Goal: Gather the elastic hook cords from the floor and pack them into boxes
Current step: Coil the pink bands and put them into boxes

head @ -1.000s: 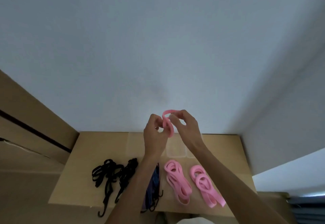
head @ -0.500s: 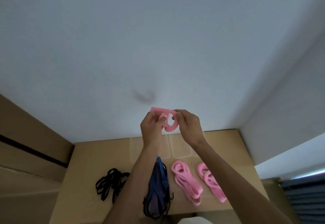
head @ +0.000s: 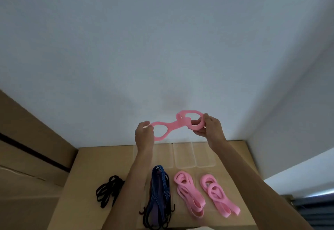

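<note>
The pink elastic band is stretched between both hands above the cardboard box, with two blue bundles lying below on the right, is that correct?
Not quite: the head view shows the two bundles below on the right are pink, not blue. The pink elastic band is indeed held between the left hand and right hand above the cardboard box.

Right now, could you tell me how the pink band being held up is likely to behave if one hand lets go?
The pink band probably flops: it spans left hand and right hand, loops sagging around a knot. It looks light, pinched by fingertips. Likely stretchy, judging by its soft curves.

Both forearms bare, no sleeves or jewellery.
</note>
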`<act>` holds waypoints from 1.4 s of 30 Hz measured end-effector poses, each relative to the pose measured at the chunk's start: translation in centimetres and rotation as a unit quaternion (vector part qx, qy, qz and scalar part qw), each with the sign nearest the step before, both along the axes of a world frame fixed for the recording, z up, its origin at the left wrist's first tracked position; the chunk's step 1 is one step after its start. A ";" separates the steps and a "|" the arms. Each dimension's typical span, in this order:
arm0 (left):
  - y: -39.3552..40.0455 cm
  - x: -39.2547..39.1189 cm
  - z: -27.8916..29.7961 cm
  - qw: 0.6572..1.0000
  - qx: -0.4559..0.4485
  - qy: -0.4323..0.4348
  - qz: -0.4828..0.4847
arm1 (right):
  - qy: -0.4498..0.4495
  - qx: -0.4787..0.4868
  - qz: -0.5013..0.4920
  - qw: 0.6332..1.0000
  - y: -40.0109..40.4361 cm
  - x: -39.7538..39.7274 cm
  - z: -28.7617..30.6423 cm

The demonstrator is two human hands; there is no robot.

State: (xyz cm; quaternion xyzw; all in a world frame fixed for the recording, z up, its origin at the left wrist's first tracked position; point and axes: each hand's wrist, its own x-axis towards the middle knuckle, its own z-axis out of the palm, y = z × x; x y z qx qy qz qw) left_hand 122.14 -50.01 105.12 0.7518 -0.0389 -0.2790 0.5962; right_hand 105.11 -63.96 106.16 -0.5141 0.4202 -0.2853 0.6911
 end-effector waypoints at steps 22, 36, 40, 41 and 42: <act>-3.2 -8.5 -2.1 0.936 -0.053 -0.224 -0.267 | 0.233 -0.248 0.077 0.937 1.4 1.1 3.9; -2.8 -5.1 0.2 0.900 -0.336 0.267 -0.074 | 0.070 0.149 0.268 0.949 1.1 -3.1 -5.1; -2.7 -4.1 -0.3 0.902 -0.338 0.268 -0.030 | 0.095 0.150 0.347 0.921 2.0 -3.3 -5.9; -2.6 -3.8 -0.6 0.904 -0.332 0.268 -0.019 | 0.116 0.128 0.349 0.921 2.1 -3.1 -5.9; -2.5 -3.5 -0.9 0.909 -0.321 0.265 -0.009 | 0.133 0.108 0.336 0.926 2.3 -2.9 -5.9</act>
